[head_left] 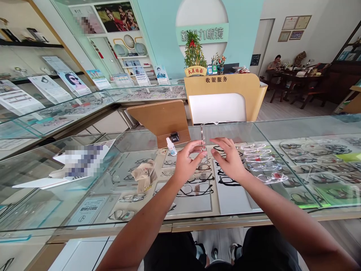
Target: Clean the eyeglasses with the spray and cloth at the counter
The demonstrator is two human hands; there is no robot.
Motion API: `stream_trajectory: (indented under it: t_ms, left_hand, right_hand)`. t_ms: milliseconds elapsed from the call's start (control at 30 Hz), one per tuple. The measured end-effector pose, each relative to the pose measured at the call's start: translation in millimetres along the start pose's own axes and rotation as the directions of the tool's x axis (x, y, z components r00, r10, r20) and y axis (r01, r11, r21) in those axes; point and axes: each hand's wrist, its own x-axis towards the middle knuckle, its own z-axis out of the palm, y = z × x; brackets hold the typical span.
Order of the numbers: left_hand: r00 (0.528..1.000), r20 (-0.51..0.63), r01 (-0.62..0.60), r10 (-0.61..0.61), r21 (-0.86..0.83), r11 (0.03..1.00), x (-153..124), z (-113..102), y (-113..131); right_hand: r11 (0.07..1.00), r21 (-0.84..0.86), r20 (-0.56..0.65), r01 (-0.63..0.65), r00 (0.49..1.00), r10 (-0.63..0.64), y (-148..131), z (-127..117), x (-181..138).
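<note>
A pair of thin-framed eyeglasses (202, 132) is held up above the glass counter, pinched between the thumb and fingers of my left hand (188, 157). Its slim upright part shows between my hands, and part of the frame reaches toward the counter's far edge. My right hand (229, 160) is just right of the eyeglasses, thumb and fingers apart, with nothing visible in it. A small white spray bottle (171, 146) stands left of my left hand. Nearer me on the left lies a crumpled beige cloth or pouch (144, 175).
Several eyeglasses (197, 189) fill the glass display counter (93, 222). A brown folding board (160, 118) stands behind the bottle, with a small black object (174, 137) on it. Printed cards (84, 162) stand at left. A wooden cashier desk (222, 84) and a seated person (274, 63) are farther back.
</note>
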Motion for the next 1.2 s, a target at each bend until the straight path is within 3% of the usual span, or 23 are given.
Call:
stream_trajectory:
  t_ms: [100,267,500,600,700,767,867,967,1067,1200]
  left_hand:
    - [0.999,0.04,0.012,-0.013,0.018,1.0,-2.0,1.0,-0.2]
    - [0.996,0.081,0.044,-0.048,0.046,0.998,-4.0,2.0,3.0]
    - [0.988,0.158,-0.002,0.003,-0.011,1.0,-4.4,2.8,9.1]
    - [0.98,0.179,-0.094,0.085,0.038,0.995,-5.1,2.7,11.5]
    - [0.963,0.059,-0.268,0.262,0.167,0.949,0.2,-3.3,9.9]
    - [0.947,-0.08,-0.284,0.312,0.249,0.926,7.9,-12.1,4.2]
    - [0.923,-0.307,-0.153,0.234,0.267,0.952,21.8,-30.7,-11.9]
    - [0.858,-0.5,0.006,0.118,0.238,0.971,33.5,-50.7,-31.3]
    - [0.799,-0.598,0.094,0.068,0.236,0.967,40.7,-66.7,-48.1]
    - [0.76,-0.65,0.196,-0.009,0.215,0.957,44.8,-75.3,-68.0]
  right_hand:
    - [0.987,0.16,-0.008,0.013,1.0,-0.012,-2.0,5.7,-2.8]
    - [0.957,0.289,-0.082,-0.003,0.996,0.028,-0.4,13.6,-5.3]
    - [0.923,0.384,-0.113,-0.005,0.992,0.052,-7.5,12.9,-7.3]
    - [0.919,0.393,-0.148,0.02,0.988,0.042,-9.7,10.4,-7.3]
    - [0.927,0.373,-0.217,0.033,0.975,0.053,-8.0,3.6,-4.2]
    - [0.928,0.373,-0.261,0.019,0.962,0.085,-4.8,-1.5,-1.0]
    - [0.926,0.378,-0.295,-0.006,0.947,0.126,0.7,-6.1,2.6]
    - [0.931,0.364,-0.294,-0.021,0.946,0.137,4.4,-6.1,3.4]
    - [0.939,0.342,-0.278,-0.043,0.95,0.145,5.8,-4.6,2.6]
    - [0.939,0.341,-0.284,-0.05,0.946,0.153,6.7,-3.6,2.0]
